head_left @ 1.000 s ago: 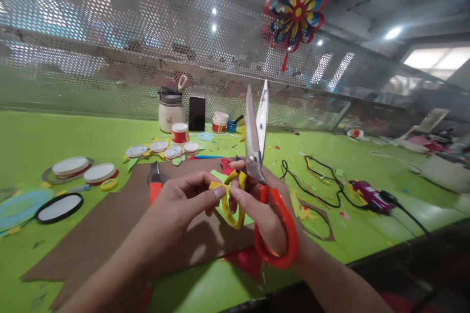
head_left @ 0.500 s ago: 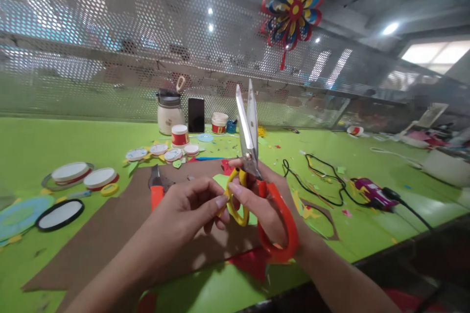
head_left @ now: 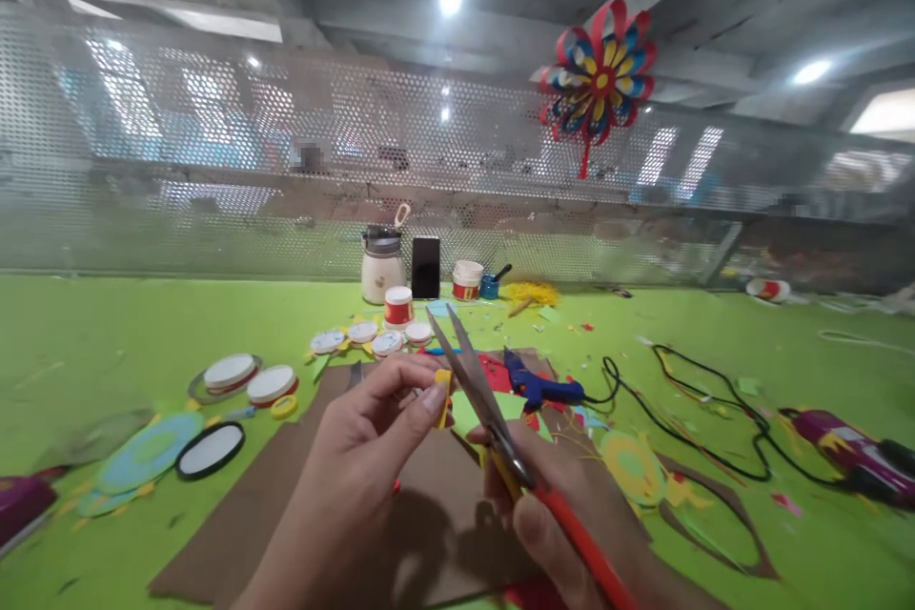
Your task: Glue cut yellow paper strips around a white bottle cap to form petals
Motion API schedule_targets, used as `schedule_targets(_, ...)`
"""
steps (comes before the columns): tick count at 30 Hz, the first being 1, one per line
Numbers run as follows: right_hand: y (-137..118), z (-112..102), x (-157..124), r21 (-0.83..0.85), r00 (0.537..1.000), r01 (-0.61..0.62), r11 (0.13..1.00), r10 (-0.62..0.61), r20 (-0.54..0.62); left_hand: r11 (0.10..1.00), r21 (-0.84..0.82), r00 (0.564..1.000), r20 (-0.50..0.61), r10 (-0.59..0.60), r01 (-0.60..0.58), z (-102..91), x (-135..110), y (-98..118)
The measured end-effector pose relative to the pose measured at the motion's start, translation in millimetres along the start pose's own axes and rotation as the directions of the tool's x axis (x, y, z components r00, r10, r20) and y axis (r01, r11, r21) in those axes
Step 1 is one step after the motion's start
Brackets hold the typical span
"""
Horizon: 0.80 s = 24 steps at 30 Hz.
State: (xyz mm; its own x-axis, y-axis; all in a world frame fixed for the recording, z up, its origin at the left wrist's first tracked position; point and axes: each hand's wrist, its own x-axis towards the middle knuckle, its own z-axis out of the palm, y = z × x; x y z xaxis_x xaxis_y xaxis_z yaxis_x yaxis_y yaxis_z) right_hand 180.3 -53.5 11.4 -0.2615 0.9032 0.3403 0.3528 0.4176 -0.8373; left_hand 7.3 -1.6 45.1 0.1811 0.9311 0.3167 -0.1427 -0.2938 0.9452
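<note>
Between the thumb and fingers of my left hand [head_left: 357,457] is a small folded piece of yellow paper [head_left: 443,398]. My right hand [head_left: 550,496] is closed round a pair of scissors [head_left: 490,410] with one red and one yellow handle. The scissor blades are slightly parted and point up and away, just right of the yellow piece without touching it. Both hands are above a brown cardboard sheet [head_left: 264,505]. Behind the scissors a blue glue gun [head_left: 539,383] lies by green and red paper scraps.
White-lidded tubs [head_left: 272,385] and a black-rimmed oval [head_left: 210,451] lie at the left. A jug [head_left: 382,269], a phone [head_left: 426,268] and paint pots [head_left: 467,280] stand at the back. Black cord [head_left: 686,462] runs to a purple device [head_left: 854,453] at the right. A paper flower [head_left: 600,81] hangs above.
The scissors have swung from upright to tilted left, their blades now beside the yellow paper. The right hand has moved away from the left. The view has shifted left and up.
</note>
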Motion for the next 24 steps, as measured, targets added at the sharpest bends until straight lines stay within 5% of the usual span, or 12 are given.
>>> schedule_targets(6, -2.5, -1.4, -0.2, -0.131, 1.000, 0.009, 0.991, -0.010, -0.005, 0.999, 0.034, 1.000, 0.026, 0.016, -0.016, 1.4, 0.8, -2.0)
schedule_targets(24, -2.3, -5.0, 0.2, -0.155, 0.998, 0.054, 0.986, -0.051, 0.023, 1.000, 0.005, 0.998, 0.062, -0.004, 0.004, 2.0, 0.5, -1.4)
